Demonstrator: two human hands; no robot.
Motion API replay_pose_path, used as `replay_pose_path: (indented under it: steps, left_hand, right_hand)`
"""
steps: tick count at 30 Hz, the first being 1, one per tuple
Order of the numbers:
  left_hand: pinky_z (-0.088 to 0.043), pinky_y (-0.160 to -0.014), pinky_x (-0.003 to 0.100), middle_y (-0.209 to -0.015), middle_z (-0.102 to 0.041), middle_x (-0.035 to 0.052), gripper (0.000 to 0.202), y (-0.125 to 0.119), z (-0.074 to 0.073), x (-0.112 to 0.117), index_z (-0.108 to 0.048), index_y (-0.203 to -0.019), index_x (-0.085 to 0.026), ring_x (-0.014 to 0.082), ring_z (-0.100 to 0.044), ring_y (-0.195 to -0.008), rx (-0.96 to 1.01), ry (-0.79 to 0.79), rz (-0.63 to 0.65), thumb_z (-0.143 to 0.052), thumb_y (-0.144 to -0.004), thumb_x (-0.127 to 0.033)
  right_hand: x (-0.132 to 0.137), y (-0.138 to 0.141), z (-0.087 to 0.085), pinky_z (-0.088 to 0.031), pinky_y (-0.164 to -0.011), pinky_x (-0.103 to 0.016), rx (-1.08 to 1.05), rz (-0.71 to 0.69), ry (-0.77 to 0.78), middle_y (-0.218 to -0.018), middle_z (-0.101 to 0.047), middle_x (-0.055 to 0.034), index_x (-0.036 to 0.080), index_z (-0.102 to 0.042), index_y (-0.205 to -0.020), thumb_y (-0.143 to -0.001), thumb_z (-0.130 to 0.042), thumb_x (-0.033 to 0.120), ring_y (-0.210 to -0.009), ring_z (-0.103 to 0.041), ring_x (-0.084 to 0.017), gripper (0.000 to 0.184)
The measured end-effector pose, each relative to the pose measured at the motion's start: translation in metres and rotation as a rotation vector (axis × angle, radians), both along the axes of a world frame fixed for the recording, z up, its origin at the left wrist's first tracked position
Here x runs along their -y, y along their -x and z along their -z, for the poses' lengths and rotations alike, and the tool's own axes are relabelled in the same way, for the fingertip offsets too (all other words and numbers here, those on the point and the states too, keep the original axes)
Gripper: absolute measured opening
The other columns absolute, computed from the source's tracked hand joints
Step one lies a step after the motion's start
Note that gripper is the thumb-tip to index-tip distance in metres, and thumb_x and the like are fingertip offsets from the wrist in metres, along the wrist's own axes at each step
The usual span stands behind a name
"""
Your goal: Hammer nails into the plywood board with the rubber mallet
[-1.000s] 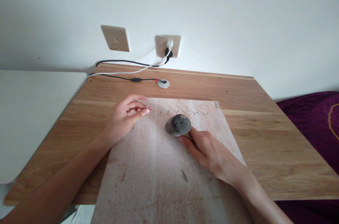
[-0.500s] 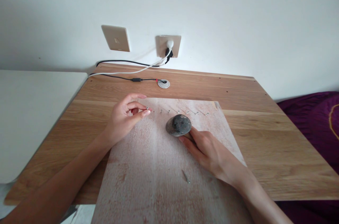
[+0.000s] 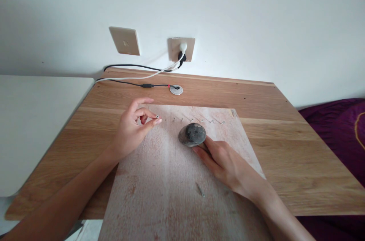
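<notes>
While the left hand (image 3: 129, 130) pinches a small nail (image 3: 157, 116) between thumb and forefinger left of the frame's centre, the right hand (image 3: 224, 159), right of centre, is wrapped around the handle (image 3: 207, 149) of a hammer. The nail's head pokes up above the fingertips; its point is hidden, so I cannot tell whether it touches the board (image 3: 154, 187) below. The hammer head (image 3: 192, 135), dark grey and worn, sits near the middle of the frame with a rounded face turned up; whether it rests on the board or hangs just above it, I cannot tell.

The pale, scuffed board fills the lower middle of the frame and lies on a wooden surface (image 3: 299, 149). Near its far edge, a row of nails (image 3: 202, 120) runs from the centre toward the right, with a small dark dot (image 3: 165, 120) between the row and the pinched nail. A loose nail (image 3: 200, 189) lies on the board at lower centre, below the hammer head.

At upper centre, a white plug (image 3: 183, 47) and a black plug (image 3: 181, 57) sit in a wall socket (image 3: 173, 49); a blank-looking plate (image 3: 124, 40) is to its left. A white panel (image 3: 37, 127) occupies the left edge, purple fabric (image 3: 336, 127) the right.
</notes>
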State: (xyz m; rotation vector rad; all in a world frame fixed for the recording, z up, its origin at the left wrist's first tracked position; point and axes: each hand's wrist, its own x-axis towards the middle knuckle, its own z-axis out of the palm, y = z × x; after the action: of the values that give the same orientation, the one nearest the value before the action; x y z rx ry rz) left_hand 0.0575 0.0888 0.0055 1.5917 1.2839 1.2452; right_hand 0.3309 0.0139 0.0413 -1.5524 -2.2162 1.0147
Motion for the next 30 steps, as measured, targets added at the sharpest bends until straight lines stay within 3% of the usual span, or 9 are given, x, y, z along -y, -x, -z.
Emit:
replay_pose_path:
  steps: [21, 30]
  left_hand:
    - [-0.043, -0.068, 0.03, -0.075, -0.069, -0.0046, 0.035, 0.0, 0.002, 0.002, -0.068, -0.107, -0.025, 0.014, -0.051, -0.065, -0.121, -0.106, -0.063, -0.086, -0.079, -0.035]
    - [-0.047, -0.074, 0.03, -0.078, -0.069, -0.0031, 0.033, 0.002, 0.01, 0.001, -0.067, -0.11, -0.024, 0.0149, -0.062, -0.072, -0.078, -0.109, -0.057, -0.083, -0.082, -0.034]
  right_hand:
    - [-0.001, 0.001, -0.001, -0.038, -0.065, -0.032, -0.014, -0.004, -0.007, -0.078, -0.068, -0.0021, 0.024, -0.051, -0.095, -0.112, -0.042, 0.035, -0.065, -0.063, -0.019, 0.022]
    - [0.0, 0.0, -0.001, -0.039, -0.065, -0.032, -0.008, -0.009, -0.025, -0.079, -0.07, -0.002, 0.024, -0.052, -0.096, -0.112, -0.043, 0.033, -0.066, -0.064, -0.019, 0.02]
